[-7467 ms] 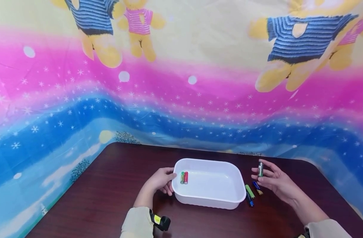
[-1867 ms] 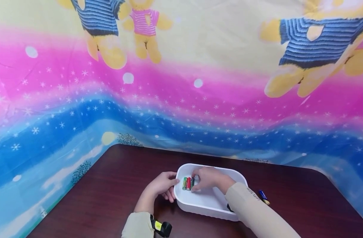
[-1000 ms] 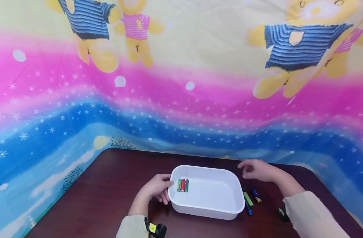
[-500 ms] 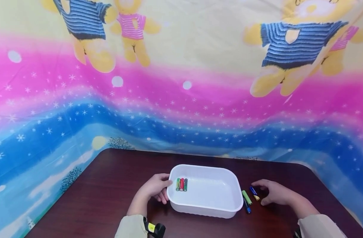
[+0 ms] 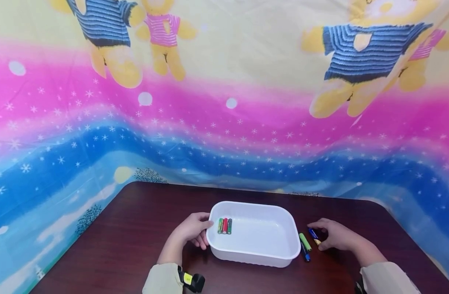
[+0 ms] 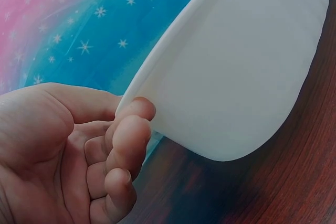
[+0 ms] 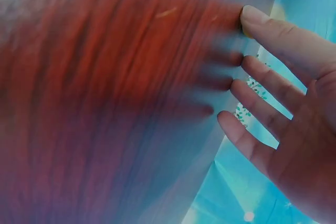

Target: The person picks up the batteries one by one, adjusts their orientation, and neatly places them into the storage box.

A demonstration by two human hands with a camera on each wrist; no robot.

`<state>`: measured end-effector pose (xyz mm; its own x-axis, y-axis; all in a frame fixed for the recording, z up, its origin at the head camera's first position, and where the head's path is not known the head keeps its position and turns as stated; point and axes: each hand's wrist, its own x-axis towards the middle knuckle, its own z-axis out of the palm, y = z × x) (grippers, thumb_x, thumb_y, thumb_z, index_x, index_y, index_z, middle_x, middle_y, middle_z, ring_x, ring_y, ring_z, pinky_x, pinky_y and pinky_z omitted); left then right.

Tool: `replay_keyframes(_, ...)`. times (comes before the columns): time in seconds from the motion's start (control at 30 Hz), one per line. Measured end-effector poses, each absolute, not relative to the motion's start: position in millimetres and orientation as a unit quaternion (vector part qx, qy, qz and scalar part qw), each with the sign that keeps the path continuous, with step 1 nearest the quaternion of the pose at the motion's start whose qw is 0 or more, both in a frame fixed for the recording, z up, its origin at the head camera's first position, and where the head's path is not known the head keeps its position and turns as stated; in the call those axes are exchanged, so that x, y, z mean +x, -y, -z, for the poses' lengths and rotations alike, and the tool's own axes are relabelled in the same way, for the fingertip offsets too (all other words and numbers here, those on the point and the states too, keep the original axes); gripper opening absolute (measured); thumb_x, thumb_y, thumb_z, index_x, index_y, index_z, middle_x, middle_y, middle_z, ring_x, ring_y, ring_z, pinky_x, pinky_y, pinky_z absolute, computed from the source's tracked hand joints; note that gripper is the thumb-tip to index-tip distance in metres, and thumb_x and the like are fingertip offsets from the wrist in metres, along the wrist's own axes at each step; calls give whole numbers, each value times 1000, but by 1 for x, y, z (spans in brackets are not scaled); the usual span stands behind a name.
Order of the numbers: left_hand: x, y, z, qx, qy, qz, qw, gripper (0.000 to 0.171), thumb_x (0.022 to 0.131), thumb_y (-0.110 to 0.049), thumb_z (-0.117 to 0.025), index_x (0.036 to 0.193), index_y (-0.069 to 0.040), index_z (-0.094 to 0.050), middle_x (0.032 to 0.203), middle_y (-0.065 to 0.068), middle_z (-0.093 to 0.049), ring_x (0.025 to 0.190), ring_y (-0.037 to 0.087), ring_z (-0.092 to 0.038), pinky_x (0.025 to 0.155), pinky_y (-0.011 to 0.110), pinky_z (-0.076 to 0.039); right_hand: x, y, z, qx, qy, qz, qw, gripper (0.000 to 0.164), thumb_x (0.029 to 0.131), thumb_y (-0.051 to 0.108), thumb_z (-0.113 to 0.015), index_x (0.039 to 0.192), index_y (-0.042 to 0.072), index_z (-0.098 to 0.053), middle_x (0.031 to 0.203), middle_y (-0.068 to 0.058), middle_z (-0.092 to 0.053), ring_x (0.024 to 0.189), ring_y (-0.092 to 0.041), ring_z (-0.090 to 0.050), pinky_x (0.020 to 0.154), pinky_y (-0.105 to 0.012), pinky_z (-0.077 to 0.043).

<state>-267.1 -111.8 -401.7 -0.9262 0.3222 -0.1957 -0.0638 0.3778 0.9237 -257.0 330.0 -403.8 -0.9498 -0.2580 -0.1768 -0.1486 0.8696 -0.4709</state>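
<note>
Steadying the white tray (image 5: 253, 260) at lower centre, I judge, my left hand (image 5: 193, 229) pinches its side; lower right, my right hand (image 5: 337, 235) pinches the blue battery (image 5: 312, 234) by its ends, likely for control.

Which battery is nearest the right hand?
The blue-and-gold battery, between thumb and forefinger of the right hand; a green battery and a dark one lie beside the white tray, three inside it.

A screened-off work spot, kind of room hidden
Beyond the left hand (image 5: 192, 229) hangs a cloth (image 5: 268, 126) printed with teddy bears (image 5: 364, 55) and snowflakes (image 5: 25, 168); beneath the hand, a dark wood-grain worktop (image 5: 110, 245).
</note>
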Motion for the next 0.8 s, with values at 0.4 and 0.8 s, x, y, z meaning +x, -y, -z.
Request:
replay_keyframes(0.4, -266, 112, 400, 80, -811, -552, 174, 48, 96, -19, -50, 137, 2, -38, 52, 11, -58, 40, 17, -57, 39, 25, -44, -261, -324, 401, -75, -969, 205, 113, 56, 58, 12, -86, 110, 9, -67, 111, -12, -55, 98, -30, -52, 79, -47, -49)
replay_keyframes(0.8, -267, 112, 402, 80, -808, -557, 175, 47, 96, -18, -49, 137, 3, -38, 51, 11, -57, 40, 16, -57, 39, 24, -44, -259, -323, 400, -64, -971, 214, 85, 59, 61, 15, -85, 113, 0, -62, 104, -14, -59, 91, -29, -56, 72, -44, -50)
